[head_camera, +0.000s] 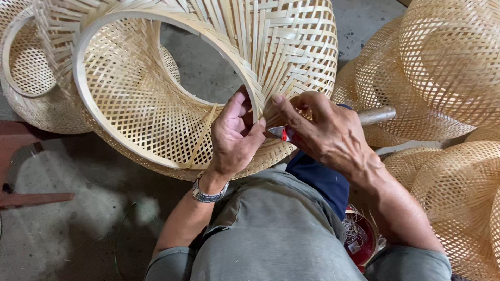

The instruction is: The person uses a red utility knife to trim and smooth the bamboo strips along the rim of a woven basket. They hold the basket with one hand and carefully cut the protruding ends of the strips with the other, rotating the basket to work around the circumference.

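While our left hand (235, 136) grips the rim of the woven bamboo basket (156, 88), our right hand (323, 135) pinches a small red-and-silver thing (281, 133) — just beside that rim.

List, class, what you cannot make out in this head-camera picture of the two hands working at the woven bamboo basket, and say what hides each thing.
- Small red and silver tool in the right hand: fingers cover most of it, so its kind is unclear.
- Left hand fingertips: hidden behind the basket rim.
- Woven bamboo basket: cut off by the top edge.
- Wooden handle: its near end is behind the right hand.
- Red spool: partly hidden by the forearm.
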